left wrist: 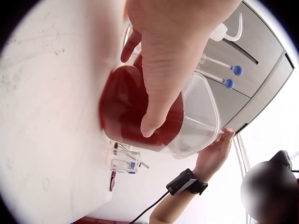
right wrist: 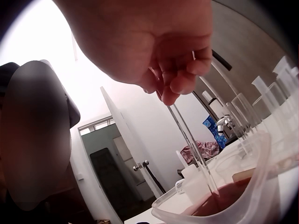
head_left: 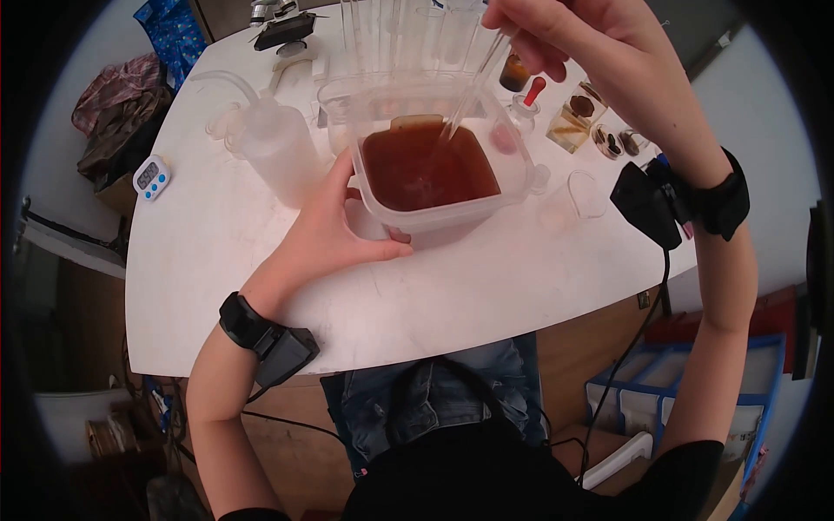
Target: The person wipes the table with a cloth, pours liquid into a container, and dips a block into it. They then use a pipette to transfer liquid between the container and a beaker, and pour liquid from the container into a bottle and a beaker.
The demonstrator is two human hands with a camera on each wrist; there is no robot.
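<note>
A clear plastic container (head_left: 512, 193) of reddish-brown liquid (head_left: 426, 174) stands on the white table. My left hand (head_left: 321, 234) holds its near left side; in the left wrist view the thumb (left wrist: 152, 116) lies along the wall, with fingers partly hidden behind. Above the container, my right hand (head_left: 599, 48) pinches the upper end of a thin glass rod (head_left: 469, 97). The rod slants down, its lower end dipping into the liquid. From the right wrist view, the curled fingertips (right wrist: 180, 84) sit at the top of the rod, well above the container rim (right wrist: 261, 177).
A white wash bottle (head_left: 282, 156) stands close left of the container, a timer (head_left: 153, 178) farther left. Upright glass tubes (head_left: 426, 39) line the back. To the right are a red-bulbed dropper bottle (head_left: 526, 108), small specimen blocks (head_left: 573, 122) and a glass beaker (head_left: 584, 198).
</note>
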